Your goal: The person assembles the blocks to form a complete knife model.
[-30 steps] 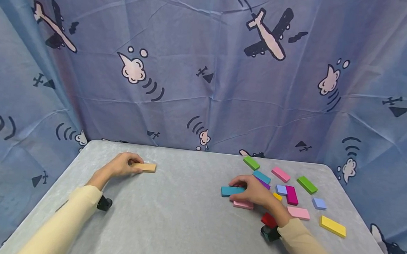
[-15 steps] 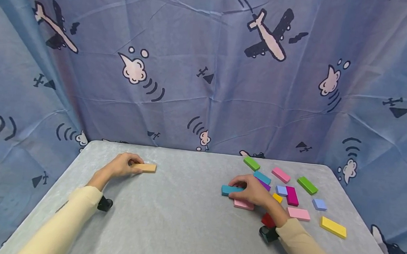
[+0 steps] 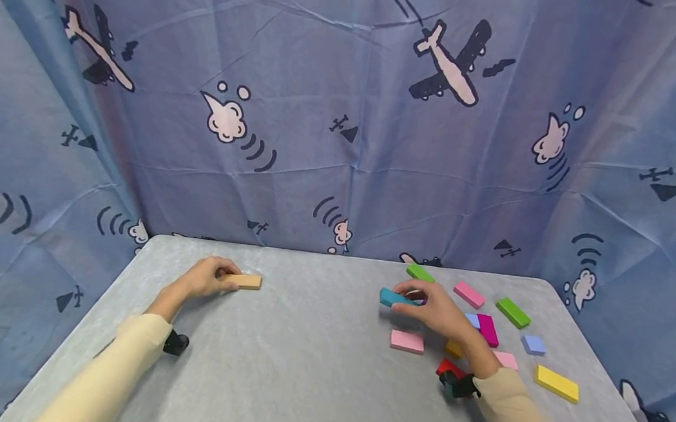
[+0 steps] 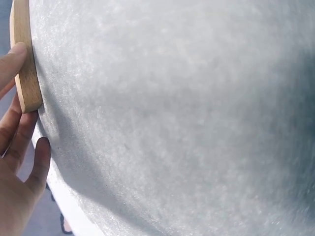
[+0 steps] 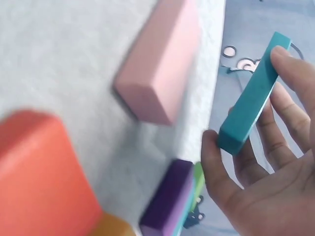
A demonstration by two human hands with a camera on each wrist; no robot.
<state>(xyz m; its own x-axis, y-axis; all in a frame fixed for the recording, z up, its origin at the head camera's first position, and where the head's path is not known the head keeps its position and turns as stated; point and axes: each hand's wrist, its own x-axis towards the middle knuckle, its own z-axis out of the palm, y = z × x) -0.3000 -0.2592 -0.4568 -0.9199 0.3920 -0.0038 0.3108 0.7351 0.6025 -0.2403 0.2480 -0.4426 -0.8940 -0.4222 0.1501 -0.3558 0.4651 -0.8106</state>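
Observation:
At the left of the table, my left hand pinches a natural wooden block between thumb and fingers; the block lies on the tabletop. The left wrist view shows the thumb on one long face of that wooden block. On the right side, my right hand holds a teal block, raised off the table and tilted. In the right wrist view, thumb and fingers grip the teal block along its length. Just below it on the table lies a pink block.
Around the right forearm lie several blocks: green, pink, magenta, light blue, yellow and red. A purple block is partly hidden by the right hand in the head view. A patterned curtain hangs behind the table.
My right hand has lifted the teal block off the table and moved it slightly away from me and to the right, uncovering the pink block. The left hand keeps its hold on the wooden block.

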